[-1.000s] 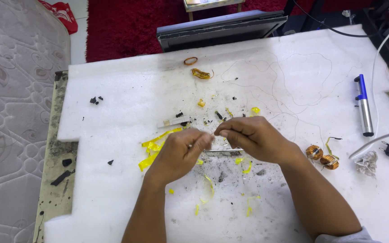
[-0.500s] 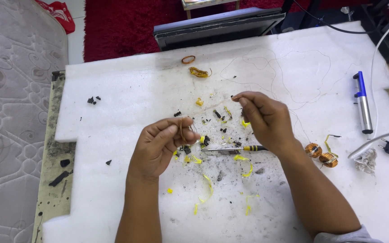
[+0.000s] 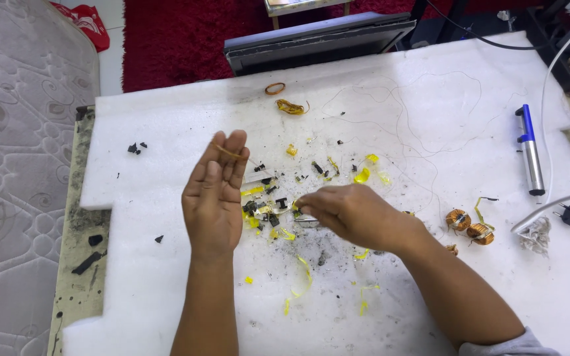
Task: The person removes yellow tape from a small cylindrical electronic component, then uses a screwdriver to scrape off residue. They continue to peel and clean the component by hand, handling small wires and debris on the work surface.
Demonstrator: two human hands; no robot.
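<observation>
Copper wire (image 3: 231,153) lies thin across the fingers of the raised left hand (image 3: 216,191), which is open and flat. Right hand (image 3: 348,212), fingers pinched together, touches a small metal piece (image 3: 306,221) on the white foam sheet (image 3: 166,132), just right of that palm among yellow tape scraps (image 3: 362,175).

Scraps crowd the middle
Bare table (image 3: 166,310) lies left and near; copper coils (image 3: 468,225) and a blue-tipped tool (image 3: 530,153) block the right.

left hand (image 3: 216,194): lifted, fingers flat | right hand (image 3: 351,214): dropped onto scraps (image 3: 268,207)
</observation>
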